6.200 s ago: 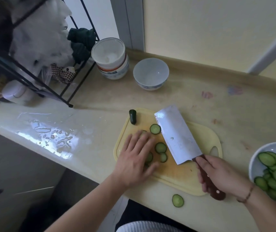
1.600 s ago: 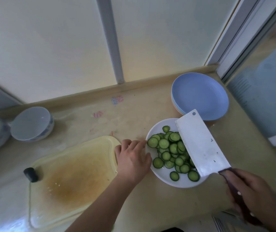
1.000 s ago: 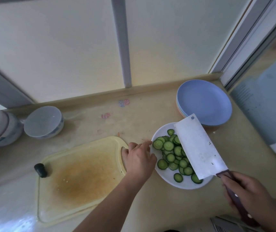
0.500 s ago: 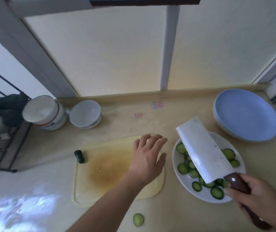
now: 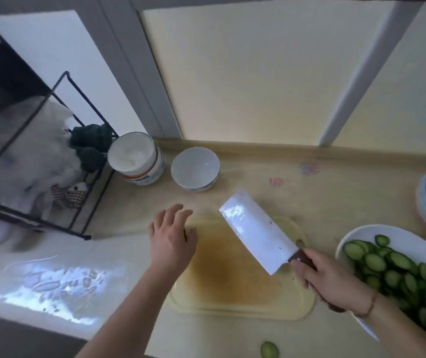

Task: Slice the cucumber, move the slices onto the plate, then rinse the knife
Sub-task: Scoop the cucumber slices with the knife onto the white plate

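A yellow cutting board [image 5: 232, 285] lies near on the counter [image 5: 336, 192], stained brown. At the right edge, the white plate [image 5: 408, 239] holds the heaped cucumber slices [image 5: 392, 270]. The right hand [image 5: 333, 280] grips the handle of the knife [image 5: 255, 231], its blade above the board. The left hand [image 5: 172, 236] hovers with fingers spread, holding nothing, over the board's far-left corner. One stray slice [image 5: 269, 350] lies on the near counter edge.

bare cutting board [image 5: 232, 280], bowls [image 5: 195, 167] behind, plate [image 5: 413, 244] right
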Tool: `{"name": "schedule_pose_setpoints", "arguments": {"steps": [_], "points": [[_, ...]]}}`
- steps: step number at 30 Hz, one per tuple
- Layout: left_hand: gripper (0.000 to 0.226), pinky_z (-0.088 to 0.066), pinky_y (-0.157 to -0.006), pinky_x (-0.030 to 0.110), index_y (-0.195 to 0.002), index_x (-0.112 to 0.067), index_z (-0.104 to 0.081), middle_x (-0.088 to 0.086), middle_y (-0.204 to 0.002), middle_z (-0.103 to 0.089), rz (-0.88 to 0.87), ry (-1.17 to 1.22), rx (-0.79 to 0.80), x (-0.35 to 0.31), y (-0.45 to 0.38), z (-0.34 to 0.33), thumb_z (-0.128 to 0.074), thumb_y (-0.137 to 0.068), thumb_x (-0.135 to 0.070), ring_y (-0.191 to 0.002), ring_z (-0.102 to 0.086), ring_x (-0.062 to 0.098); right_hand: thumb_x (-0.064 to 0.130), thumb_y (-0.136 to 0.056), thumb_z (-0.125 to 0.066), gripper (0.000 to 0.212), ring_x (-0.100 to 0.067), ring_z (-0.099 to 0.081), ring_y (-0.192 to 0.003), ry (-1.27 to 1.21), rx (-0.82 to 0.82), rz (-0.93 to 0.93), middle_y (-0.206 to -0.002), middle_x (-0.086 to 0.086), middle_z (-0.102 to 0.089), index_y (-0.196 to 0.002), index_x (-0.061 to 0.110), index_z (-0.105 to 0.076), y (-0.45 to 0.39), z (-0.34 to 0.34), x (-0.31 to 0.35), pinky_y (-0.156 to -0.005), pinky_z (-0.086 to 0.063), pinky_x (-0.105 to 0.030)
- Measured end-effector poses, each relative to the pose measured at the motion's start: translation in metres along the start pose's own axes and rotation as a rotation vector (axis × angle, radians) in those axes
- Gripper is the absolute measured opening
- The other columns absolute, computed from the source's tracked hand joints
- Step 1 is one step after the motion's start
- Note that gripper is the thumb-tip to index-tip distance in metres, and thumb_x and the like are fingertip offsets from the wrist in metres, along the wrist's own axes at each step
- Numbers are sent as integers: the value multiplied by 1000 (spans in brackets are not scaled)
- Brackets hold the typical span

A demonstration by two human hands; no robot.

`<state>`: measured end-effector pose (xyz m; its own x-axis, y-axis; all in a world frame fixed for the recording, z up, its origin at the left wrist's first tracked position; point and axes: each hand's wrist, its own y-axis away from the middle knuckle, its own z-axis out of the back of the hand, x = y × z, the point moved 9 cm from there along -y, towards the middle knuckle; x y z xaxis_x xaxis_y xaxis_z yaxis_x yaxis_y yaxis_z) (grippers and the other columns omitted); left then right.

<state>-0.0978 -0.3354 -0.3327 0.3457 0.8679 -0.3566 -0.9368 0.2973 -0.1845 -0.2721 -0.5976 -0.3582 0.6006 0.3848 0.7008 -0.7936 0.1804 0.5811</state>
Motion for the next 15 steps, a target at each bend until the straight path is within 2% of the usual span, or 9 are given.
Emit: {"name": "schedule_pose_setpoints", "arguments": {"steps": [3,6,8,10,12,15], "points": [[54,-40,-98,52,-132,-17,-61,8,-136,-55,147,94,-12,27,11,-2,-80,-81,-18,-121,-48,35,32,-96,-54,28,-18,-42,-42,-75,-19,-13,-57,5,-54,-74,15,-51,-12,-12,-9,-46,-37,-28],[67,-35,-104,50,-143,-18,-52,8,-139,-50,287,138,54,43,20,-9,-80,-82,-26,-128,-43,31,34,-96,-54,29,-19,-45,-42,-91,-19,-37,-58,3,-55,-74,15,-52,-18,-19,-17,-48,-39,-32],[66,-33,-105,48,-143,-20,-52,5,-138,-51,320,140,89,48,22,-13,-78,-83,-31,-128,-42,30,36,-95,-54,30,-17,-46,-41,-57,-44,-43,-58,2,-55,-75,14,-53,-20,-20,-18,-49,-41,-32],[60,-32,-102,45,-139,-22,-56,2,-133,-56,321,129,111,49,21,-15,-76,-84,-34,-126,-43,29,42,-93,-53,30,-15,-51,-46,97,-105,-36,-61,1,-59,-80,15,-56,-19,-16,-18,-53,-46,-34],[54,-32,-100,45,-134,-23,-61,1,-128,-61,307,116,123,48,20,-17,-77,-84,-34,-123,-46,30,48,-93,-50,28,-15,-60,-62,338,-192,-10,-72,0,-65,-85,22,-56,-17,-13,-13,-60,-49,-36],[46,-32,-97,45,-128,-22,-66,1,-120,-67,241,112,116,43,17,-19,-78,-84,-30,-118,-50,31,48,-94,-48,29,-21,-63,-89,558,-318,25,-105,0,-65,-103,23,-58,-16,-10,-6,-64,-48,-35]]}}
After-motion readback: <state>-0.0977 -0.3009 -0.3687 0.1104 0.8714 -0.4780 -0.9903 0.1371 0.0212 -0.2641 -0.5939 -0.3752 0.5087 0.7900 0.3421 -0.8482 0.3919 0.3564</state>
